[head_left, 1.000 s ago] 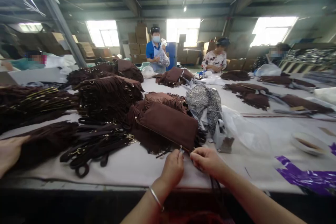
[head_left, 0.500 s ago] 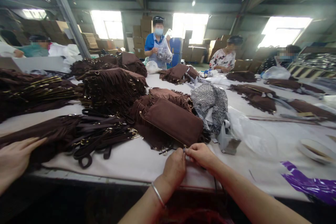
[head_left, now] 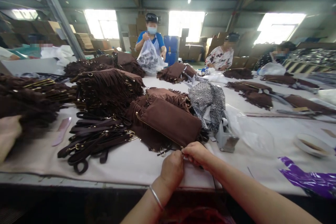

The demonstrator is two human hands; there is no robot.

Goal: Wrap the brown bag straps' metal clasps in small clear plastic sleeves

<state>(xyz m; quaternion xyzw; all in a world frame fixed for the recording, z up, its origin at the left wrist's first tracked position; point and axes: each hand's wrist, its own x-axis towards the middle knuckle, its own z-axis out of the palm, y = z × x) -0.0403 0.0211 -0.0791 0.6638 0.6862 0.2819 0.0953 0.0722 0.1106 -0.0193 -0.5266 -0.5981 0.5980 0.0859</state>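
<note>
In front of me a brown bag [head_left: 172, 119] lies on a heap of fringed brown bags, its gold zipper along the near edge. At the zipper's right end my right hand [head_left: 196, 154] is closed, fingertips pinching the small zipper pull. My left hand [head_left: 172, 169], with a silver bangle [head_left: 156, 197] at the wrist, is closed against those fingertips. What it holds is hidden. Left of the bag lies a pile of dark straps [head_left: 96, 138] with gold clasps.
At far left another person's blurred hand [head_left: 9, 133] is beside fringed brown pieces, near a pink comb [head_left: 62, 131]. Black-and-white fabric [head_left: 207, 103], a tape roll [head_left: 313, 145] and purple plastic [head_left: 309, 178] lie rightward. A co-worker opposite holds a clear plastic bag [head_left: 151, 56].
My hands stay together at the zipper end. The neighbour's hand has moved brown pieces up and away at left, uncovering the pink comb. The co-worker opposite has lowered the plastic bag.
</note>
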